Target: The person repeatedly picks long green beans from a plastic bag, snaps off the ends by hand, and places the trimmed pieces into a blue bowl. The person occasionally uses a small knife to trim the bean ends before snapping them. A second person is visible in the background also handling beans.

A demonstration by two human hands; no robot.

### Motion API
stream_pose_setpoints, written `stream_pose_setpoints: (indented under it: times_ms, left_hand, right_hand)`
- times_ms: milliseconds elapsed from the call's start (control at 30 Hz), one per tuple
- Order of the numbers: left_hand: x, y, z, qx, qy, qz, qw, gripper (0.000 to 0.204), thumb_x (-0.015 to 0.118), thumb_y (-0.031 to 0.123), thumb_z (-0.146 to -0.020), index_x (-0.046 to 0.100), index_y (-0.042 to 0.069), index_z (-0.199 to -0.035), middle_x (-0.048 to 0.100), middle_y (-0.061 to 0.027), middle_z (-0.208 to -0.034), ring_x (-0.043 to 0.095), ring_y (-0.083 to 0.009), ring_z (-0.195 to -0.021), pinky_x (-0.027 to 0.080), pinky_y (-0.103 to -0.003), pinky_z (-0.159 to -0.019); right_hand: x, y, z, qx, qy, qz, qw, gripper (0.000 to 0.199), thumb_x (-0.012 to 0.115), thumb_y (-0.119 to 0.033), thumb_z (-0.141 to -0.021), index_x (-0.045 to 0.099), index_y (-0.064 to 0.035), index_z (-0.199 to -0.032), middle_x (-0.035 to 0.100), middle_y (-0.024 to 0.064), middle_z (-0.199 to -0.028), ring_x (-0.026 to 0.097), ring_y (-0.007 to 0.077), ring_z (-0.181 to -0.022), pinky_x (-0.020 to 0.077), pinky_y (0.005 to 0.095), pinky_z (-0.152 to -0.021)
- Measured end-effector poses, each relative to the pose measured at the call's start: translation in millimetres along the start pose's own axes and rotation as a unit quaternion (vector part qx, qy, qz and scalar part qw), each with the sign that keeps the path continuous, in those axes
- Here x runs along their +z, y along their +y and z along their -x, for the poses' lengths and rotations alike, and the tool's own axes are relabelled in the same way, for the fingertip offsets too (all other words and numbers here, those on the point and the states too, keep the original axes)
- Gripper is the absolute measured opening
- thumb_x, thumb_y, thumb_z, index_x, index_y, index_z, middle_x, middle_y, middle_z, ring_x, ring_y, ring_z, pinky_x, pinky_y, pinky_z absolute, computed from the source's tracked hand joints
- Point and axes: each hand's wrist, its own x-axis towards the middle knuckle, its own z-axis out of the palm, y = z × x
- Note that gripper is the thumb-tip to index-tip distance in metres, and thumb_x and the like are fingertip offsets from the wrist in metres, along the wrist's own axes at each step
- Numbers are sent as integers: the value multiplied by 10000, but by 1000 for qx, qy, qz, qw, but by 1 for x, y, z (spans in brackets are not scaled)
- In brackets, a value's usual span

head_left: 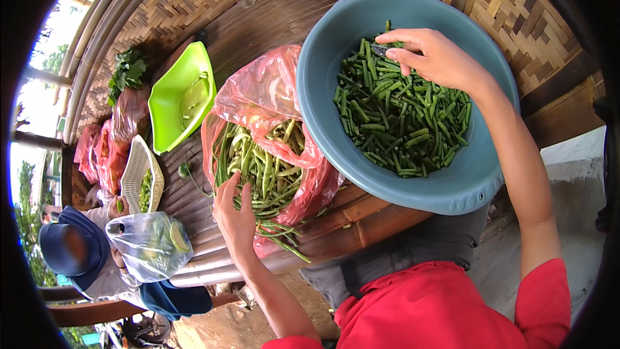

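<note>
My right hand [434, 58] is over the large blue-grey basin [310, 77], its fingers closed on what looks like a small dark-bladed knife [380, 49]. Below it, the basin holds a heap of green beans cut into short pieces [407, 123]. To the left, my left hand [235, 216] rests at the near edge of a pile of whole green beans [268, 171], fingers apart and touching them. These beans lie in an opened red plastic bag [265, 84], and a few stick out over its near side. Whether any bean is pinched there cannot be made out.
Left of the bag stand a lime-green tray [161, 116] and a cream basket [132, 168] with green pieces. A person in a dark blue cap [71, 245] sits at far left beside a clear bag of vegetables [148, 245]. Woven bamboo walls [491, 6] border the slatted platform [258, 10].
</note>
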Motion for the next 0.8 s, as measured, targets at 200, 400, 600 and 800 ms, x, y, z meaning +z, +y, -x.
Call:
stream_pose_setpoints:
  times_ms: [200,400,600,800]
  left_hand:
    - [8,7,-12,-17,17,-32,999,264,721,141,-888,707,49,-1135,676,-70,-915,607,-184,-736,491,-353,-726]
    - [8,6,-7,5,13,26,1000,174,738,101,-861,669,10,-992,656,-83,-926,577,-192,-750,466,-352,-781]
    - [2,8,-8,-19,-11,59,998,175,742,99,-870,665,0,-991,653,-88,-938,567,-190,-790,464,-338,-813]
    - [-7,7,-13,3,-26,78,997,185,666,104,-937,677,-10,-1082,676,-116,-1037,626,-236,-922,476,-346,-896]
  right_hand:
    - [2,5,-3,-13,-11,-23,1000,371,583,-211,-1028,593,-41,-1357,639,44,-836,569,89,-687,460,264,-588]
    - [4,6,-2,-36,-13,-7,999,375,568,-252,-1030,616,-37,-1333,659,83,-749,588,152,-684,475,339,-658]
    - [4,3,-1,-27,-17,4,999,384,569,-261,-1028,611,-40,-1340,663,94,-747,594,156,-687,478,343,-670]
    - [3,2,0,-25,-46,18,998,371,571,-214,-1035,586,-56,-1370,642,56,-836,575,110,-706,471,293,-641]
